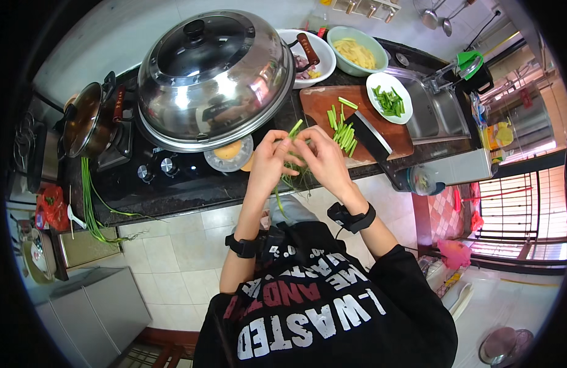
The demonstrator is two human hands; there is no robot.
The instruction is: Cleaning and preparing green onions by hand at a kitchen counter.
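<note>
My left hand (272, 158) and my right hand (324, 154) meet in front of the counter's edge, fingertips pinched together around a green stalk (295, 127). Its cut-looking end pokes up between them. Thin, stringy green strands and a pale leaf (279, 202) hang below my fingers, partly hidden by them. Just beyond my right hand lies a wooden cutting board (318, 99) with a pile of cut green stalk pieces (345, 133). A cleaver (373, 135) rests on the board, its dark handle jutting past the counter's front edge. On the board's far right corner sits a white dish (406, 115) of chopped green pieces.
A large domed steel wok lid (214, 87) covers much of the gas stove (191, 172). Left of it stands a lidded pot (83, 122), with long green onions (88, 202) below. Behind are a white bowl (327, 69), a bowl of yellow strips (357, 53) and a sink (437, 110).
</note>
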